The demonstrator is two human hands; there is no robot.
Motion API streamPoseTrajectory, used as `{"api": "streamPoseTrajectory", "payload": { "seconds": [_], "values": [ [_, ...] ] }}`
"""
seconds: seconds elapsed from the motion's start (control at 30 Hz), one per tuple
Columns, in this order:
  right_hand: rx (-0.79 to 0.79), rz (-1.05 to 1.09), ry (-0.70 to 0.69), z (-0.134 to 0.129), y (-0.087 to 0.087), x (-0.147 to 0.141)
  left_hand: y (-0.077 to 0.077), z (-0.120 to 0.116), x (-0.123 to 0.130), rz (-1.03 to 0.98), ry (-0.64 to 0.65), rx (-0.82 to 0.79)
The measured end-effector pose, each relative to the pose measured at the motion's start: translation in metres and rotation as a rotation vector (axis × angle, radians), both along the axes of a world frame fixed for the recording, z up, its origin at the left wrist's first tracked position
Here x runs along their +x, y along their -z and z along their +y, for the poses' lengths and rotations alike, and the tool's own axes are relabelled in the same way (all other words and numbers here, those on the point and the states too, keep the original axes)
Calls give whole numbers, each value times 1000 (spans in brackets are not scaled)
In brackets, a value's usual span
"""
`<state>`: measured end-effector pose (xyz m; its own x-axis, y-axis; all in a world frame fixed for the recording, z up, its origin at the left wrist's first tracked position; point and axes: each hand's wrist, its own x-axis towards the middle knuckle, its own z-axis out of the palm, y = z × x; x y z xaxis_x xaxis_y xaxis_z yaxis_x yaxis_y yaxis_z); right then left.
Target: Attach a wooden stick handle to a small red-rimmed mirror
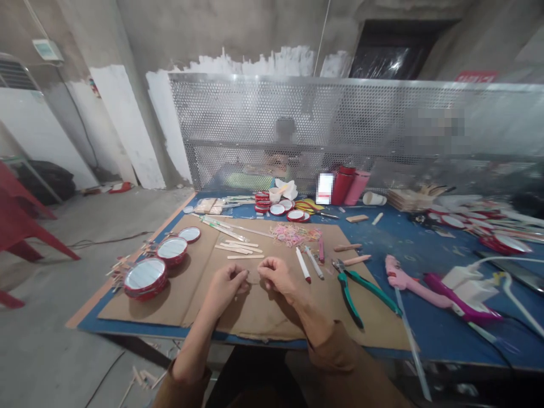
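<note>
Over the cardboard sheet [204, 300], my left hand [227, 282] and my right hand [279, 276] face each other a short way apart, each with thumb and fingers pinched. Whatever lies between their fingertips is too small to make out. Just beyond them lie a single wooden craft stick [245, 257] and several more craft sticks [238, 247]. A tangle of coloured rubber bands [293, 233] is farther back. Right of my right hand are a white marker [303, 265], a grey marker [313, 262] and teal-handled cutting pliers [349, 297].
Several red-rimmed round drums [145, 277] stand at the left. A pink glue gun [419, 290] and a white plug with cables [465, 280] lie at the right. A phone [324, 188], a red bottle [343, 186] and a perforated metal panel [238, 119] are at the back.
</note>
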<state>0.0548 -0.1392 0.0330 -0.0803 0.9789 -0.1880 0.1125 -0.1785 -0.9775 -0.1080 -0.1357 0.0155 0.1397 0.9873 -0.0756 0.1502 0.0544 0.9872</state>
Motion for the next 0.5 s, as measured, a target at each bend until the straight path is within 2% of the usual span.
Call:
{"api": "streamPoseTrajectory", "payload": {
  "seconds": [0.5],
  "values": [
    [34,-21,-19,-4,-1,-2,5,1,0,-8,-7,27]
  ]
}}
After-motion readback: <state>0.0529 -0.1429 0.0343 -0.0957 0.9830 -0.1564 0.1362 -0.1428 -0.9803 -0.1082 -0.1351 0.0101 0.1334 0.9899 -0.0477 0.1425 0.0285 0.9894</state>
